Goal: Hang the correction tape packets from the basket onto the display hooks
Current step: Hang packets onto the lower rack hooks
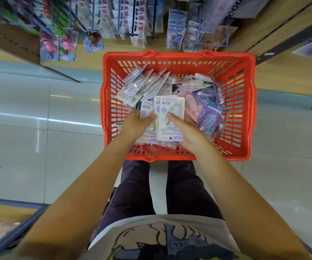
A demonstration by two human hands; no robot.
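While the red basket (177, 57) at mid-frame looks nearly full, so most hanging is left, both hands are in it: left hand (135, 123) curls round white correction tape packets (147, 109), right hand (186, 129) pinches another packet (170, 117) w/ thumb on top, display hooks (130, 34) along top of frame.

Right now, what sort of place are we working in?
Most likely a stationery shop aisle: packets hang on display hooks, and a red basket of packets sits on the tiled floor.
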